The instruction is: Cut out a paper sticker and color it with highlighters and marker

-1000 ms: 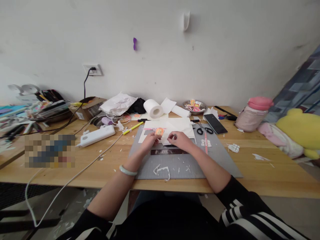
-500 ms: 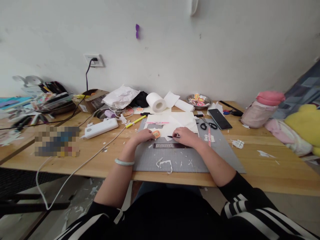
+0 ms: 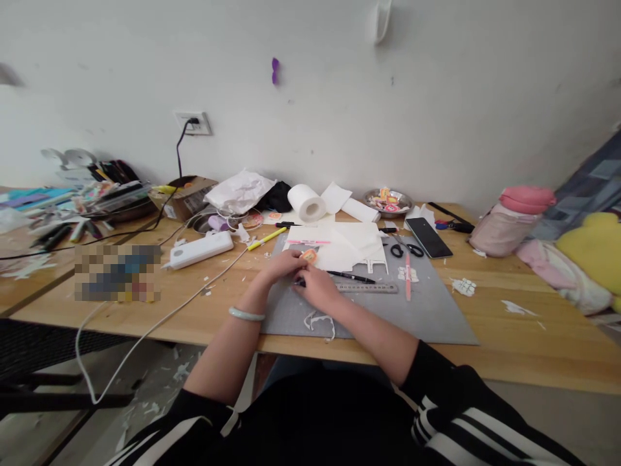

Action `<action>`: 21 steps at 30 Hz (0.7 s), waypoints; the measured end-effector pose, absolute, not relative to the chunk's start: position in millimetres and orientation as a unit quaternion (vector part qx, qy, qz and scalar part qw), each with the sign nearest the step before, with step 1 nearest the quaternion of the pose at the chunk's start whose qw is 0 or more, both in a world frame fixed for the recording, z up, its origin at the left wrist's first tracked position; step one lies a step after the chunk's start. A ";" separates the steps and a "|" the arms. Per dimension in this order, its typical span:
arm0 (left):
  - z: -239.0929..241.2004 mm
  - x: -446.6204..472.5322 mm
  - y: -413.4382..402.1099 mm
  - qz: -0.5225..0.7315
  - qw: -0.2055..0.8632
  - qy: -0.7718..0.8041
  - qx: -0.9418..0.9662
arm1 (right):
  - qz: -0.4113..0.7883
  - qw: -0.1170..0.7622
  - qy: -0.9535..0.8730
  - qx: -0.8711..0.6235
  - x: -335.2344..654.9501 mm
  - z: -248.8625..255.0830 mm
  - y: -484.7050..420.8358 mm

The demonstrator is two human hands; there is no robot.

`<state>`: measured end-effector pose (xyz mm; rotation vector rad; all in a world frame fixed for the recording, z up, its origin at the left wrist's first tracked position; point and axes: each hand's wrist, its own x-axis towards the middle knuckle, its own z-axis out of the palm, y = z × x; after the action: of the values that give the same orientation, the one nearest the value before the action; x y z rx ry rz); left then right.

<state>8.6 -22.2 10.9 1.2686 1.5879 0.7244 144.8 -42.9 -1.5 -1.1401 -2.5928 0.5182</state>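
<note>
My left hand [image 3: 286, 264] pinches a small orange-and-cream paper cutout [image 3: 309, 256] above the grey cutting mat [image 3: 422, 317]. Close beside it, my right hand [image 3: 317, 288] has its fingers curled just below the cutout; whatever they hold is hidden. A black pen [image 3: 354, 277] lies to the right of that hand. Under the same hand runs a metal ruler [image 3: 371, 288], its left part covered. White paper sheets [image 3: 349, 243] lie behind both hands, with a pink pen [image 3: 308, 242] on top. Curled white paper scraps [image 3: 320, 322] rest in front.
Black-handled scissors [image 3: 406, 250], a phone [image 3: 429, 236] and another pink pen [image 3: 408, 275] lie to the right. A metal bowl [image 3: 405, 206] of cutouts, a paper roll [image 3: 306, 203] and a white plastic bag [image 3: 240, 192] stand along the wall. A white power strip [image 3: 201, 250] and its cable lie left.
My right hand has let go of the black pen, now lying on the mat, and has moved left to my left hand. The left hand still holds the cutout. The view has shifted slightly.
</note>
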 end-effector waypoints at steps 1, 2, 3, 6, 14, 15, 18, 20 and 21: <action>11.4 11.8 -22.9 0.310 0.476 0.640 0.517 | 0.181 0.128 -0.892 -0.394 143.9 -1.0 -43.0; 11.8 14.9 -23.6 0.325 0.480 0.632 0.515 | 0.182 0.125 -0.892 -0.394 143.3 -0.3 -43.1; 12.1 18.1 -24.3 0.341 0.483 0.625 0.511 | 0.183 0.122 -0.892 -0.394 142.9 0.2 -43.2; 11.0 27.1 -25.1 0.388 0.490 0.607 0.491 | 0.181 0.120 -0.895 -0.390 142.1 1.1 -43.6; -0.1 37.9 -18.2 0.484 0.482 0.592 0.427 | 0.176 0.118 -0.892 -0.400 142.7 -2.6 -40.1; -0.4 37.7 -18.1 0.492 0.481 0.590 0.422 | 0.176 0.113 -0.892 -0.401 143.2 -2.5 -39.4; 0.8 37.4 -19.6 0.511 0.479 0.583 0.412 | 0.173 0.099 -0.894 -0.402 144.4 -0.4 -39.2; 2.6 37.9 -21.5 0.519 0.478 0.578 0.410 | 0.168 0.095 -0.895 -0.402 144.2 1.7 -40.8; 3.6 38.4 -22.5 0.522 0.478 0.575 0.411 | 0.166 0.094 -0.896 -0.401 143.8 2.6 -41.8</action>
<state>38.4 -22.5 3.6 1.0026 1.4038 1.2749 143.8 -41.8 2.6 -1.1907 -2.6579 0.4916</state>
